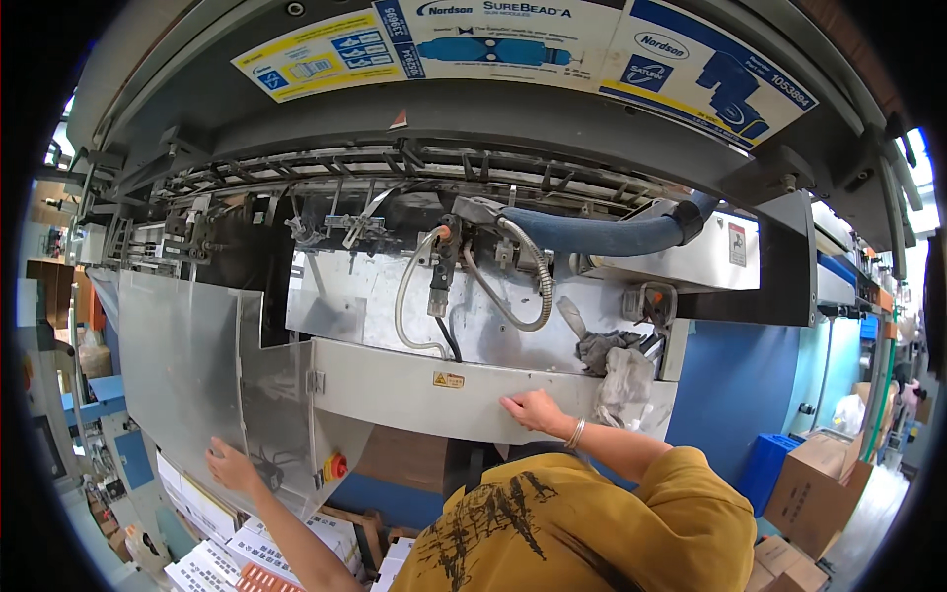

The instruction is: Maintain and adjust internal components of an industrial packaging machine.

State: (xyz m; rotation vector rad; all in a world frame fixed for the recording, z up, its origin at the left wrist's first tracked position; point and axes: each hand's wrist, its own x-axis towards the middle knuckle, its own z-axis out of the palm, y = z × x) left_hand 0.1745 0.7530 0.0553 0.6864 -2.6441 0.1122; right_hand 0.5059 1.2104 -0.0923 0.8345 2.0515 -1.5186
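My left hand (232, 465) reaches to the lower part of a clear plastic guard door (182, 360) on the machine's left side. Its fingers are spread and seem to touch the panel; no held object shows. My right hand (539, 410), with a bracelet at the wrist, is closed in a loose fist by the white front panel (414, 380) of the machine. Nothing shows in it. Behind that panel, a glue gun head (440, 276) with thin hoses stands over a metal bed. A thick blue hose (597, 235) runs to it from the right.
Crumpled grey rags (623, 380) hang over the panel's right end, beside a clear plastic container (648, 301). A red-and-yellow emergency stop (336, 466) sits below the guard. Cartons (814, 493) and a blue crate (766, 472) stand right; printed white boxes (266, 548) lie lower left.
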